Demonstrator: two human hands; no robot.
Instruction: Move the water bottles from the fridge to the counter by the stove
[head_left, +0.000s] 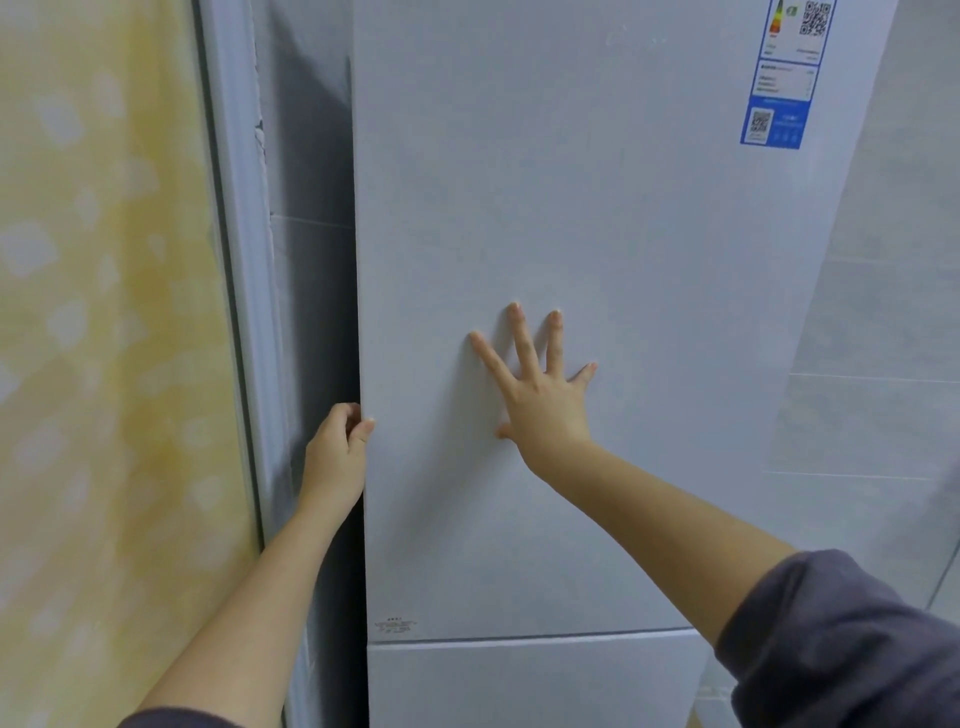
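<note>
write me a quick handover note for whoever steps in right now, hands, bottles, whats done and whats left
Left hand: fingers curled around the left edge of the upper fridge door, holding nothing else.
Right hand: open, fingers spread, palm flat against the front of that door.
Fridge: the upper door looks shut or barely cracked; the lower door is shut. The inside is not visible.
Water bottles: none in view, so how many there are cannot be told. The counter and stove are out of frame too.
Done: nothing that shows yet.
Left: pull the door open, take out the bottles, carry them to the counter by the stove.
</note>
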